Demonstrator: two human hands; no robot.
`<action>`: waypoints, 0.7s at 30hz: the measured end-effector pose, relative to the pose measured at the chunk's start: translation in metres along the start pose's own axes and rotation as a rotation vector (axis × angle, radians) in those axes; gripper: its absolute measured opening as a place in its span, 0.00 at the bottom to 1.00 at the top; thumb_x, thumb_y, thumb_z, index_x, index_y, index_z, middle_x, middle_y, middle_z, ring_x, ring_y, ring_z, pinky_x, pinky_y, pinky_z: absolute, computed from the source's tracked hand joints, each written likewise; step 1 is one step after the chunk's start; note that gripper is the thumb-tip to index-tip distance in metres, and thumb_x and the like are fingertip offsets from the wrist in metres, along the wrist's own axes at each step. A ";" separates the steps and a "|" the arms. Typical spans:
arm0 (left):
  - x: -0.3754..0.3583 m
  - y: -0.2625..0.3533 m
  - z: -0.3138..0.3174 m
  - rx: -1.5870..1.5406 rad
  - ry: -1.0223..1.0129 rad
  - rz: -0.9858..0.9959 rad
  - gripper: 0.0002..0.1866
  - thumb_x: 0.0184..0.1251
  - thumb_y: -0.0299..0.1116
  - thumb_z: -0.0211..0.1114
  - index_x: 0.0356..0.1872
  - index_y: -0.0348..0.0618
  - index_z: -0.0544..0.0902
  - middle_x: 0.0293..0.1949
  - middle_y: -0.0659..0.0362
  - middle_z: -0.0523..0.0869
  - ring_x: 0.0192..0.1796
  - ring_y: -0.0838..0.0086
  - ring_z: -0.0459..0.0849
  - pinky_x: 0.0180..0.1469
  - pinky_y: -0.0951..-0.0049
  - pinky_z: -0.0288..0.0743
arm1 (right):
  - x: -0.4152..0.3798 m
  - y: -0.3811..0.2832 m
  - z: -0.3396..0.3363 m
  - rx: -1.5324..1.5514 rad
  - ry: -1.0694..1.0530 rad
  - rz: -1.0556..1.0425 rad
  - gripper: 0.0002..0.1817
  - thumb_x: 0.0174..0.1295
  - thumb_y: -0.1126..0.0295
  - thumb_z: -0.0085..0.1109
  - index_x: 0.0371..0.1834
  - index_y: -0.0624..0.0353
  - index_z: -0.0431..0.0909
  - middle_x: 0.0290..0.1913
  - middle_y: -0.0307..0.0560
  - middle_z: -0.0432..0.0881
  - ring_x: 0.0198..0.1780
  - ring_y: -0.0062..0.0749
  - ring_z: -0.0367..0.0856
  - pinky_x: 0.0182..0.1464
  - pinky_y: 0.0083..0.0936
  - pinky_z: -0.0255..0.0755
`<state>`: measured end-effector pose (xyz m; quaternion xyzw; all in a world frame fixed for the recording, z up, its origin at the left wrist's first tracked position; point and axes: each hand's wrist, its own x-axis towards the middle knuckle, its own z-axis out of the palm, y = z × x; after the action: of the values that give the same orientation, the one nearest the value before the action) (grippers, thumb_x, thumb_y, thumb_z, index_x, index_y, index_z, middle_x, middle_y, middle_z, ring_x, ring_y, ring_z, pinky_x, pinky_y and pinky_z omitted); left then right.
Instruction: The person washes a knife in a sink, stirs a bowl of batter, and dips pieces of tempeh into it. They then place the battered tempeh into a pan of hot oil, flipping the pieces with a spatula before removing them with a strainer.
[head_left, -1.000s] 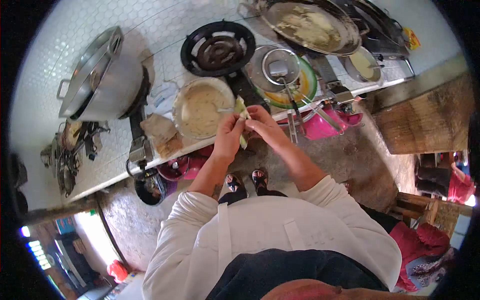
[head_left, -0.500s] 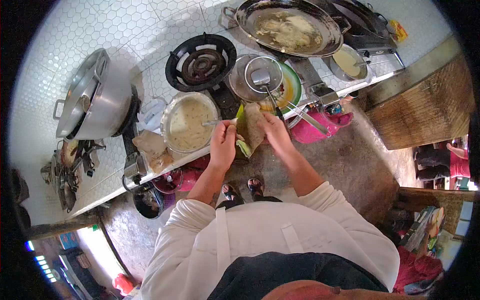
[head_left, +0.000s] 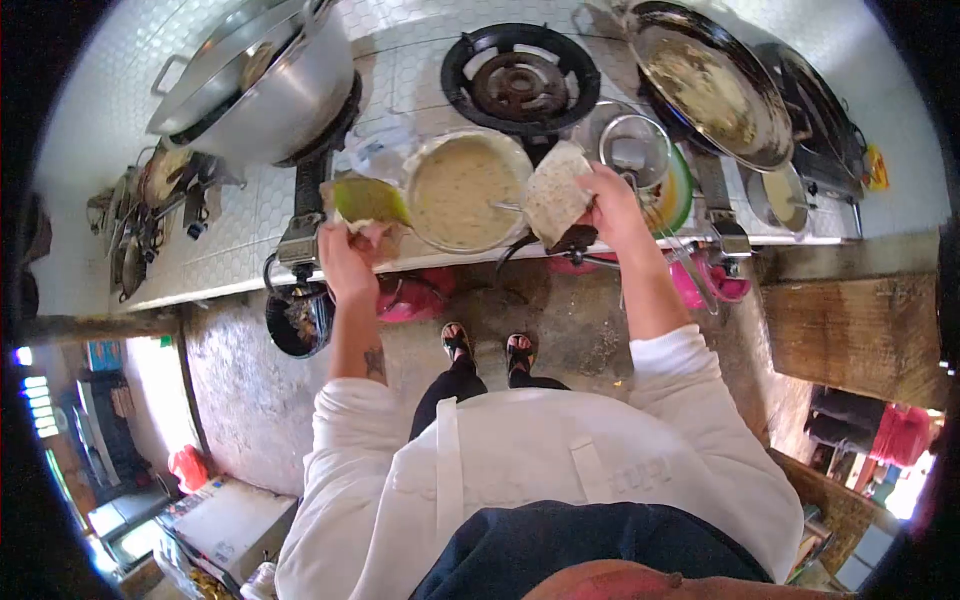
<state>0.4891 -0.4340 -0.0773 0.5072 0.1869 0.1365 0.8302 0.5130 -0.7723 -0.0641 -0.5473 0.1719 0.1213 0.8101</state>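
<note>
My left hand (head_left: 350,265) is closed at the counter's front edge, its fingers around a yellow-green flat piece (head_left: 372,203) that looks like a folded cloth or wrapper. A brownish plastic bag lies close by, partly hidden. My right hand (head_left: 612,210) grips a pale, speckled, floppy piece (head_left: 558,192) that looks like a cloth, with a darker lower edge. Between the hands stands a bowl of creamy batter (head_left: 465,190) with green bits and a spoon handle (head_left: 507,206) over its rim. The piece in my right hand hangs just beside that bowl.
An unlit burner (head_left: 520,85) sits behind the bowl. To the right are a strainer (head_left: 635,150), a green-rimmed plate (head_left: 680,195) and a wok of oil (head_left: 705,90) with food frying. Large metal pots (head_left: 270,110) stand left. A second batter bowl (head_left: 778,197) is far right.
My hands have moved apart, left to the left and right to the right. The green piece and the pale piece, together before, are now separate. The view has shifted.
</note>
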 end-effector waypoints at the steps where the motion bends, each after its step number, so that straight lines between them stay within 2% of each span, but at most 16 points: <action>1: 0.014 0.007 -0.008 -0.022 0.015 -0.005 0.06 0.63 0.30 0.48 0.38 0.42 0.70 0.34 0.57 0.77 0.31 0.71 0.78 0.35 0.72 0.75 | 0.017 0.005 0.016 -0.160 0.045 0.005 0.18 0.54 0.68 0.48 0.48 0.61 0.71 0.38 0.48 0.80 0.39 0.36 0.80 0.36 0.30 0.76; 2: 0.032 0.007 -0.016 -0.023 0.029 -0.005 0.06 0.63 0.30 0.48 0.38 0.42 0.70 0.34 0.57 0.77 0.31 0.71 0.78 0.35 0.72 0.75 | 0.030 0.009 0.032 -0.167 0.036 0.014 0.18 0.54 0.68 0.48 0.48 0.61 0.71 0.38 0.48 0.80 0.39 0.36 0.80 0.36 0.30 0.76; 4: 0.070 0.005 -0.029 -0.059 -0.020 0.007 0.06 0.64 0.30 0.48 0.38 0.42 0.69 0.34 0.57 0.77 0.33 0.69 0.79 0.38 0.70 0.76 | 0.052 0.019 0.065 -0.733 0.082 -0.283 0.19 0.52 0.69 0.47 0.48 0.65 0.71 0.36 0.56 0.79 0.40 0.44 0.79 0.42 0.32 0.72; 5: 0.081 0.005 -0.027 -0.060 -0.013 0.008 0.06 0.64 0.30 0.48 0.38 0.42 0.69 0.34 0.57 0.77 0.33 0.69 0.79 0.38 0.70 0.76 | 0.072 0.042 0.075 -0.702 0.074 -0.359 0.22 0.50 0.70 0.46 0.50 0.66 0.69 0.40 0.63 0.77 0.44 0.51 0.76 0.48 0.35 0.68; 6: 0.088 0.004 -0.020 -0.121 -0.015 -0.027 0.06 0.64 0.30 0.48 0.38 0.42 0.70 0.34 0.57 0.77 0.35 0.69 0.80 0.38 0.69 0.77 | 0.072 0.052 0.089 -0.705 0.070 -0.357 0.22 0.50 0.70 0.46 0.50 0.66 0.69 0.40 0.63 0.77 0.44 0.51 0.76 0.48 0.35 0.68; 8: 0.116 -0.007 -0.019 -0.182 -0.017 -0.072 0.06 0.64 0.30 0.47 0.39 0.42 0.70 0.35 0.57 0.77 0.37 0.68 0.80 0.39 0.69 0.77 | 0.066 0.068 0.105 -1.053 0.006 -0.421 0.23 0.50 0.66 0.49 0.50 0.63 0.70 0.42 0.62 0.76 0.47 0.51 0.74 0.49 0.38 0.65; 9: 0.135 -0.027 -0.026 -0.152 -0.069 -0.119 0.07 0.63 0.30 0.48 0.40 0.41 0.70 0.37 0.54 0.77 0.39 0.64 0.80 0.40 0.66 0.76 | 0.065 0.071 0.112 -1.255 -0.017 -0.414 0.23 0.50 0.63 0.52 0.50 0.61 0.70 0.42 0.60 0.76 0.49 0.49 0.73 0.49 0.41 0.63; 10: 0.153 -0.047 -0.034 -0.122 -0.124 -0.164 0.09 0.63 0.30 0.49 0.42 0.40 0.70 0.40 0.52 0.77 0.41 0.60 0.80 0.42 0.64 0.75 | 0.056 0.071 0.113 -1.256 -0.009 -0.407 0.23 0.50 0.63 0.52 0.50 0.61 0.70 0.42 0.60 0.76 0.49 0.49 0.73 0.49 0.41 0.63; 11: 0.173 -0.068 -0.045 -0.124 -0.132 -0.170 0.09 0.63 0.30 0.49 0.42 0.40 0.70 0.40 0.52 0.77 0.41 0.60 0.80 0.42 0.64 0.75 | 0.040 0.072 0.112 -1.601 0.112 -0.424 0.21 0.50 0.62 0.52 0.48 0.59 0.73 0.42 0.57 0.76 0.50 0.46 0.72 0.48 0.40 0.62; 12: 0.192 -0.088 -0.059 0.438 -0.214 -0.130 0.12 0.62 0.32 0.52 0.44 0.40 0.69 0.44 0.50 0.75 0.43 0.57 0.78 0.46 0.62 0.73 | 0.032 0.072 0.110 -1.947 0.242 -0.429 0.19 0.51 0.61 0.52 0.46 0.57 0.75 0.42 0.53 0.76 0.50 0.42 0.71 0.48 0.39 0.61; 13: 0.203 -0.098 -0.066 0.999 -0.291 -0.078 0.15 0.60 0.34 0.54 0.46 0.39 0.69 0.48 0.47 0.74 0.45 0.53 0.77 0.49 0.60 0.70 | 0.036 0.077 0.106 -1.952 0.251 -0.420 0.19 0.51 0.61 0.52 0.46 0.57 0.75 0.42 0.53 0.76 0.50 0.42 0.71 0.48 0.39 0.61; 14: 0.192 -0.090 -0.057 0.994 -0.301 -0.083 0.15 0.60 0.34 0.54 0.46 0.39 0.69 0.48 0.47 0.74 0.45 0.53 0.77 0.49 0.60 0.70 | 0.042 0.088 0.099 -2.036 0.227 -0.351 0.17 0.51 0.62 0.51 0.43 0.54 0.77 0.43 0.50 0.76 0.51 0.39 0.70 0.48 0.37 0.59; 16: 0.139 -0.052 -0.027 1.449 -0.066 0.489 0.22 0.57 0.38 0.58 0.51 0.40 0.68 0.56 0.45 0.67 0.48 0.50 0.75 0.55 0.60 0.65 | 0.045 0.095 0.097 -2.121 0.209 -0.265 0.15 0.51 0.63 0.51 0.41 0.52 0.79 0.44 0.47 0.76 0.52 0.35 0.69 0.48 0.35 0.56; 19: 0.106 -0.033 -0.021 1.294 -0.123 0.614 0.23 0.57 0.41 0.59 0.52 0.42 0.69 0.58 0.47 0.63 0.50 0.54 0.74 0.56 0.61 0.63 | 0.049 0.078 0.112 -2.094 0.147 -0.164 0.13 0.52 0.64 0.49 0.36 0.51 0.81 0.41 0.47 0.79 0.47 0.37 0.75 0.45 0.38 0.63; 20: 0.094 -0.034 -0.023 1.291 -0.133 0.608 0.23 0.57 0.41 0.59 0.52 0.42 0.69 0.58 0.47 0.63 0.50 0.54 0.74 0.56 0.61 0.63 | 0.040 0.056 0.126 -2.044 0.105 -0.003 0.13 0.53 0.65 0.48 0.37 0.52 0.81 0.40 0.46 0.80 0.44 0.39 0.78 0.42 0.39 0.66; 21: 0.085 -0.035 -0.024 1.245 -0.173 0.456 0.22 0.58 0.41 0.59 0.52 0.42 0.69 0.57 0.47 0.64 0.49 0.55 0.75 0.55 0.62 0.65 | 0.033 0.036 0.138 -1.985 0.066 0.151 0.14 0.53 0.65 0.47 0.38 0.52 0.81 0.38 0.46 0.81 0.41 0.41 0.80 0.39 0.40 0.69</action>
<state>0.5554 -0.3952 -0.1336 0.9275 0.0517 0.1342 0.3450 0.5491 -0.6301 -0.0611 -0.9676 0.0494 0.2460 -0.0299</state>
